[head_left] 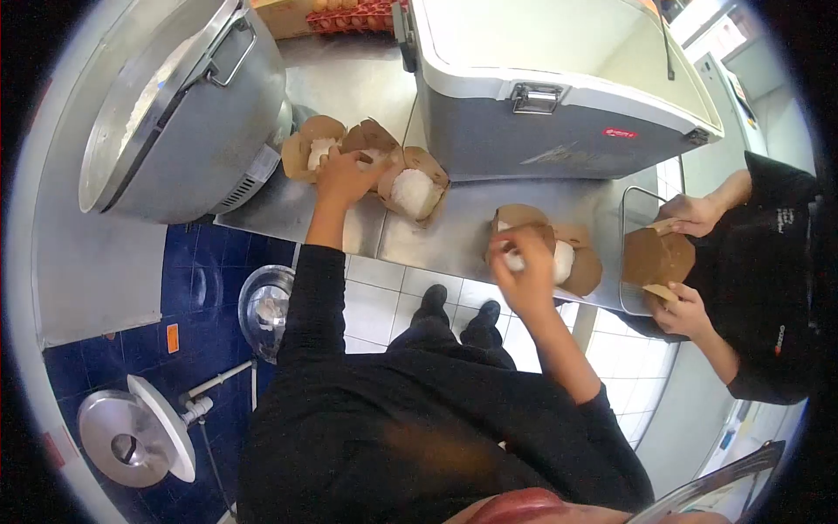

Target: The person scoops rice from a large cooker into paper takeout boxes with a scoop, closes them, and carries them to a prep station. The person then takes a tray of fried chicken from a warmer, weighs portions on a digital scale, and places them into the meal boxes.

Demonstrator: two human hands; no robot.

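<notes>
My left hand is over a group of brown cardboard food boxes, its fingers bent onto the walls of the middle box. White rice fills the open box to its right, and more rice shows in the box on the left. My right hand, smeared by motion, has curled fingers above two more open boxes. One of these, the back box, lies partly behind the fingers; the other box sits to the right with rice inside. What the right fingertips touch is hidden.
A large metal pot stands at the left of the steel counter. Behind the boxes is a grey cooler. At the right, a co-worker's hands hold another brown box beside a wire frame. Round lids are at lower left.
</notes>
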